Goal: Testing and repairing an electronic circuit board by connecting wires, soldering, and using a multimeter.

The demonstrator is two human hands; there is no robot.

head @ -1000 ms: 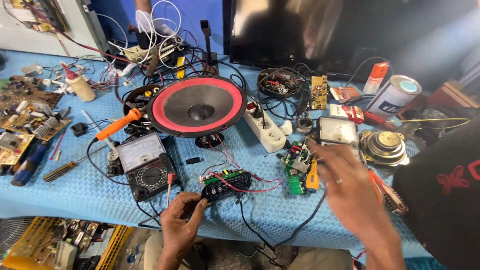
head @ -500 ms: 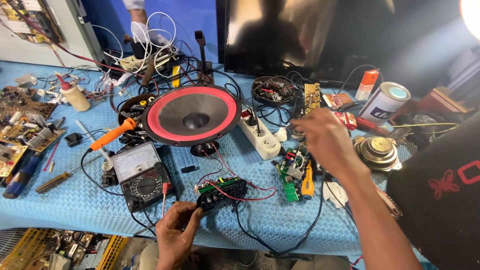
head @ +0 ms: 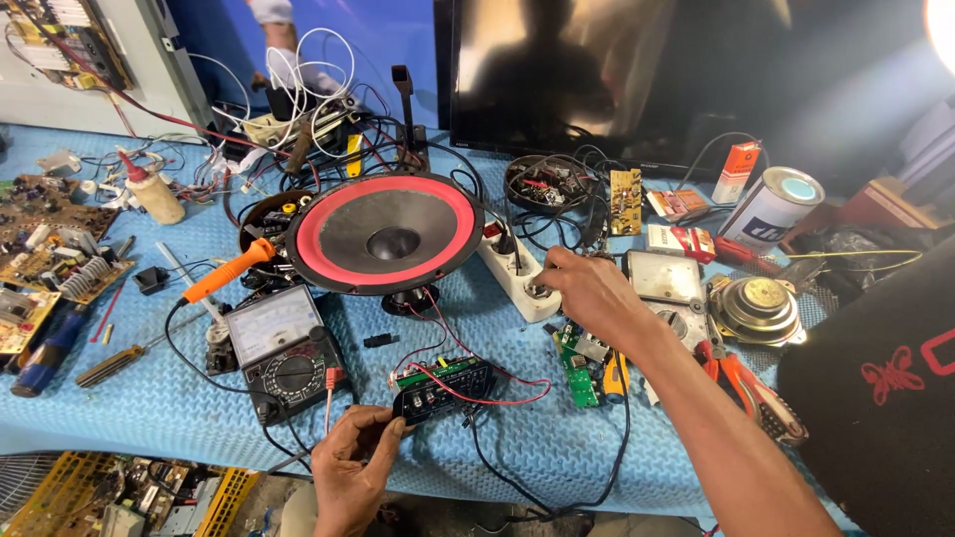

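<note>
Left hand [head: 350, 469] pinches the small amplifier board [head: 443, 386] at the counter's near edge, long axis running left-right. Right hand [head: 587, 290] is well apart, fingers curled onto the white power strip [head: 512, 273] toward mid-counter, behind the board; left hand far nearer.

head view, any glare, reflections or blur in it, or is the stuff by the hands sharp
Head view: a bright light blows out the top right corner; the dark screen reflects a dim silhouette and a warm sheen. The left hand on the small black circuit module and the right hand at the white power strip look sharp, evenly lit; straight edges bow slightly toward the frame borders.
</note>
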